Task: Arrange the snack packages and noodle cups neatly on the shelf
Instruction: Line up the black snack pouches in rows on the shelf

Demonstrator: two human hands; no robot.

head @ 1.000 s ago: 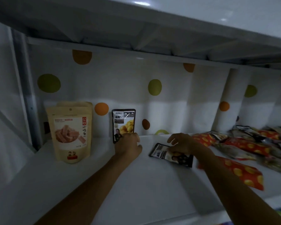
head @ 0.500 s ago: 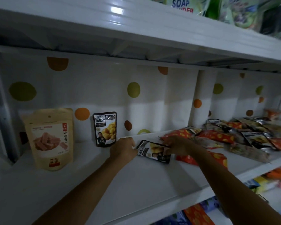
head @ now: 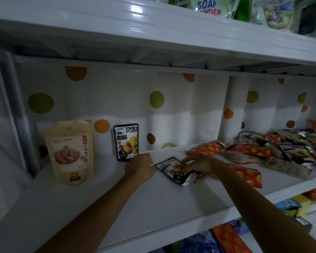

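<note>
Now your right hand has closed its fingers round the dark chestnut pouch, which half a second ago lay flat under your fingertips; its near, silvery end is lifted off the shelf. Your left hand sits loosely curled with nothing in it, its knuckles just beside the pouch's far-left corner, much where it was. The pouch's long axis runs diagonally, top edge pointing back-left, bottom edge towards you and right. Behind your left hand a matching pouch stands upright against the dotted backing, with a tan stand-up bag to its left. Red packets lie heaped on the right.
</note>
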